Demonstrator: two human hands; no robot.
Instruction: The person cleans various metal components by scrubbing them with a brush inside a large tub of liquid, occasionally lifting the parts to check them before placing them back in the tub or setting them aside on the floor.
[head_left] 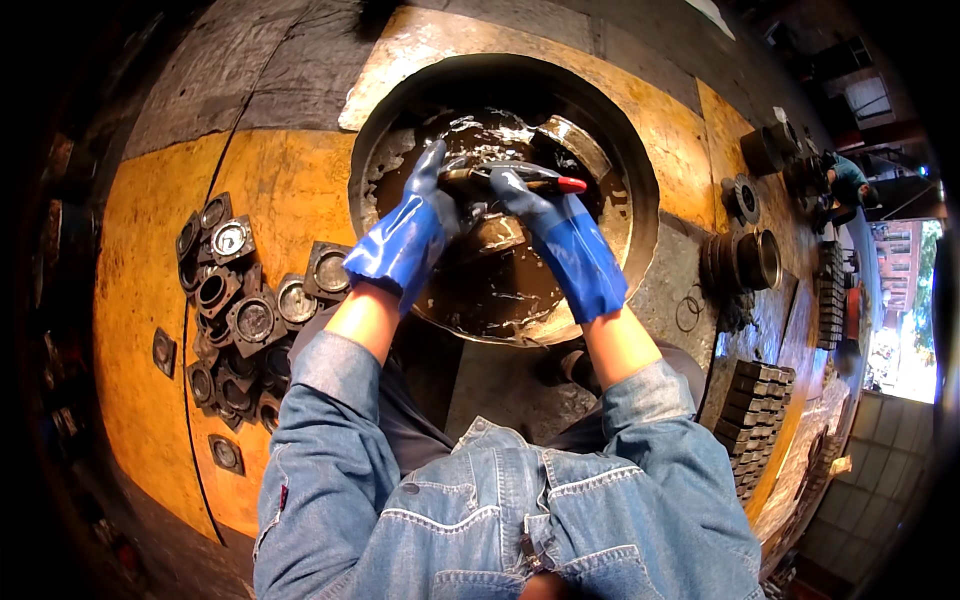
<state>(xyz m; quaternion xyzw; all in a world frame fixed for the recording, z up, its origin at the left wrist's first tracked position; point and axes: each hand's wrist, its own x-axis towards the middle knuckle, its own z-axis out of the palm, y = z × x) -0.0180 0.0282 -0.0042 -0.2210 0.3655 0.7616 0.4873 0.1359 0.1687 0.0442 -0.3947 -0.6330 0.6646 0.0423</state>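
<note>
Denim jacket (pixel 420 540) cuffs rolled to the forearms, a person in dark trousers (pixel 425 420) reaches over a round metal basin (pixel 640 180) filled with dark, glistening liquid (pixel 480 285), both hands sheathed in blue gloves (pixel 395 250). The right hand (pixel 535 210) closes around a slender black tool (pixel 535 172) with a red end, which juts out past the glove to the right above the basin. The left hand (pixel 430 195), thumb raised, is curled near the tool's other end; whether it grips anything there cannot be told. Behind the right hand, a curved metal piece (pixel 580 140) leans inside the basin, partly in the liquid. To the left, dark square metal parts (pixel 250 320) with round centers lie heaped on worn yellow floor panels (pixel 140 270), two of them apart from the pile. To the right stand ribbed metal cylinders (pixel 745 260), with thin rings (pixel 689 312) on the floor just beside them and rows of stacked blocks (pixel 755 420) nearer the person. Farther off at right, another person (pixel 850 185) bends forward near a bright opening (pixel 900 300)
</note>
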